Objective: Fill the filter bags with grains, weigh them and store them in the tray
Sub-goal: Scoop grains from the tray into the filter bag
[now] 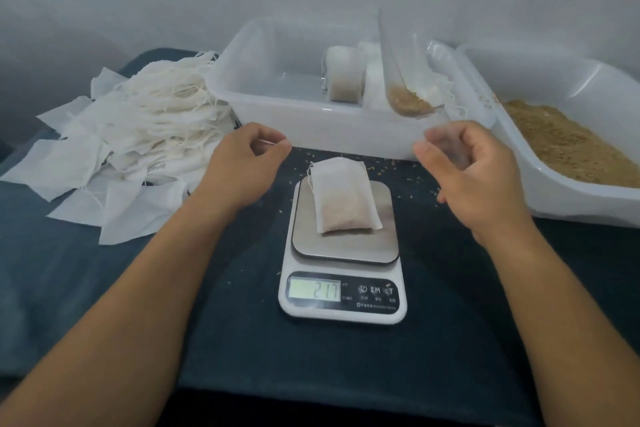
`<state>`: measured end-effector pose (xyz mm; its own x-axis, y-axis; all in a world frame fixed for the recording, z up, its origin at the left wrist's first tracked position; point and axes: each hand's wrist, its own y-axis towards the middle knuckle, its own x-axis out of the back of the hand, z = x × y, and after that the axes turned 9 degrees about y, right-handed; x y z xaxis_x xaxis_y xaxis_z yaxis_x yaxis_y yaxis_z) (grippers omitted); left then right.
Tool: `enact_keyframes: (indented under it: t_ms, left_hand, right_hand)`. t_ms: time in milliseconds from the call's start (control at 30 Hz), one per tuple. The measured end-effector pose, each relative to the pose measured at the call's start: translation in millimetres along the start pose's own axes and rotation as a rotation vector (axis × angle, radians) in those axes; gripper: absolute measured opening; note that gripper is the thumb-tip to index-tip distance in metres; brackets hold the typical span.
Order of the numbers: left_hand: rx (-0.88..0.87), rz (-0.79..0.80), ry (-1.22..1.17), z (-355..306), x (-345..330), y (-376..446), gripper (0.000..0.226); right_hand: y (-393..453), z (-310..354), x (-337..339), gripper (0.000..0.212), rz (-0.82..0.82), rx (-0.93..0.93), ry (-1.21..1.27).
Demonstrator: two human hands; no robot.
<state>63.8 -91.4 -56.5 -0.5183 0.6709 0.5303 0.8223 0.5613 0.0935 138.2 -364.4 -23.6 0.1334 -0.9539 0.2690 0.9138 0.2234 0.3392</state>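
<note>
Filter bag (346, 196), already filled, lies flat on the steel platform of the scale (343, 253), its string trailing off its upper left corner; the display reads what looks to me like 217. I see my left hand (242, 166) hovering just above and to the left of the bag, fingers curled, and a thin white string seems to run from its fingertips, though I cannot tell for sure that it is pinched. My right hand (474, 173) hangs to the right of the scale, fingers loosely bent and holding nothing, its fingertips blurred. Neither hand touches the bag.

Behind the scale sits the clear tray (277, 104), holding one filled bag (344, 78) standing on edge plus some white bags beside it. A clear scoop (405, 80) with grain in its bowl leans over the tray's right wall. To the right, a second white tub (588, 87) holds the loose grains (561, 142). On the left, a heap of empty bags (131, 146) spreads across the dark worktop (242, 340), which is dotted with stray grains around the scale.
</note>
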Motion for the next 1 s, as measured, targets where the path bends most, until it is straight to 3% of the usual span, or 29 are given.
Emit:
enact_keyframes:
  t_ms: [233, 467, 1000]
  left_hand:
    - [0.010, 0.002, -0.020, -0.5, -4.0, 1.5, 0.007]
    - [-0.026, 0.048, 0.032, -2.3, -4.5, -1.2, 0.006]
    - [-0.089, 0.125, 0.104, -3.7, -5.9, -4.3, 0.012]
  right_hand:
    - [6.5, -2.3, 4.8, 0.019, -0.116, 0.013, 0.044]
    - [6.6, -3.4, 4.4, 0.010, -0.119, 0.041, 0.049]
    - [2.2, -7.5, -2.3, 0.026, -0.041, 0.047, -0.031]
